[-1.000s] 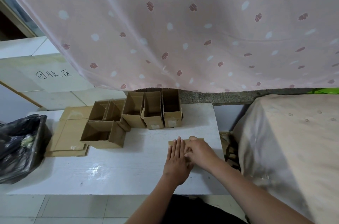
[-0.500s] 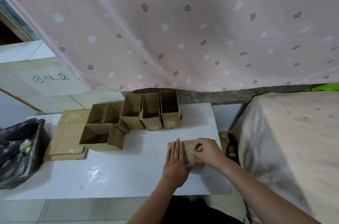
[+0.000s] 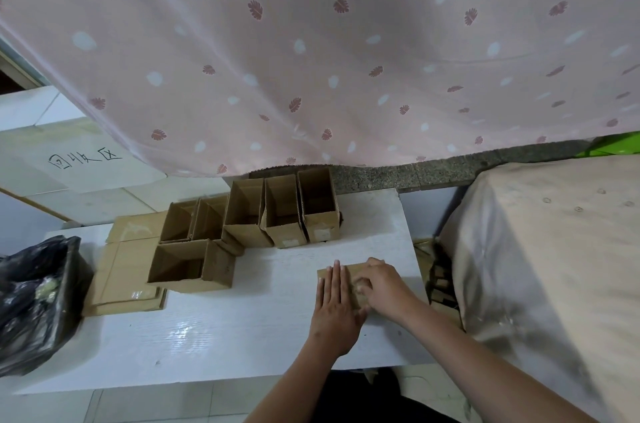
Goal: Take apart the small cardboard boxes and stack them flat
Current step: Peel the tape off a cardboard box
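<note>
Left hand (image 3: 335, 308) is pressing, fingers straight, on a flattened box (image 3: 348, 272); right hand (image 3: 382, 287) is curling onto it; six boxes (image 3: 242, 225) at 11 o'clock are standing unflattened.

A pink leaf-print curtain (image 3: 311, 52) hangs across the top of the frame. A black bag (image 3: 33, 301) sits at the lower left, a cloth-covered block (image 3: 554, 266) at the right beside the white desk (image 3: 207, 336).

You face a pink leaf-print curtain (image 3: 311, 52) above the white table (image 3: 214, 329); pale floor tiles (image 3: 114, 405) below (glossy).
</note>
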`<state>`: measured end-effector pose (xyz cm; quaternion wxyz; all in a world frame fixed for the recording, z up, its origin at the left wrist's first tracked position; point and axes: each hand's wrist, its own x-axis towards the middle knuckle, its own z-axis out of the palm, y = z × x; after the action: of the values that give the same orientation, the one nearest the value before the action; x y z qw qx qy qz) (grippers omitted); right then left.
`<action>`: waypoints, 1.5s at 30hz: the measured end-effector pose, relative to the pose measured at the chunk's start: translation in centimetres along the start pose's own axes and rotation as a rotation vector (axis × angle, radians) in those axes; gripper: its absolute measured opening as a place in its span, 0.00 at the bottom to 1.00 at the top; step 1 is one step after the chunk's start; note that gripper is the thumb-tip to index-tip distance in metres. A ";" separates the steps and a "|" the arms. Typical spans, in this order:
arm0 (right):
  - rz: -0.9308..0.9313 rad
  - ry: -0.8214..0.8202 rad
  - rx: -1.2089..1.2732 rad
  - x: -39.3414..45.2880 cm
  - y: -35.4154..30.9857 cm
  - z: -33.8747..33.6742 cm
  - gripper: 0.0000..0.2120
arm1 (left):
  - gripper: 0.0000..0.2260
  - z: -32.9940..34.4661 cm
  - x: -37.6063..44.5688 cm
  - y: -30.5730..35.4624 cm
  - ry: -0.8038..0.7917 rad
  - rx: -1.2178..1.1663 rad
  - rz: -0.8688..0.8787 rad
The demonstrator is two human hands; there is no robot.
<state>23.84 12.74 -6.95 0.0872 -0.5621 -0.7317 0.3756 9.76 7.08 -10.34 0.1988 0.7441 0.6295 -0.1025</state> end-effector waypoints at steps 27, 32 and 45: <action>0.123 0.029 0.019 -2.5 0.6 -1.3 0.06 | 0.39 0.8 0.1 -0.3 0.039 -0.006 -0.020; 0.119 0.066 -0.034 -1.6 -0.2 -1.9 0.04 | 0.38 0.6 0.1 -0.2 0.036 0.004 -0.024; 0.056 0.290 -0.041 -4.3 3.3 -4.5 0.14 | 0.37 0.6 -0.1 -0.5 0.043 -0.016 -0.018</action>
<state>30.33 11.22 -4.60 0.1698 -0.6323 -0.7030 0.2778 9.29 6.78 -10.95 0.1902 0.7389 0.6410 -0.0833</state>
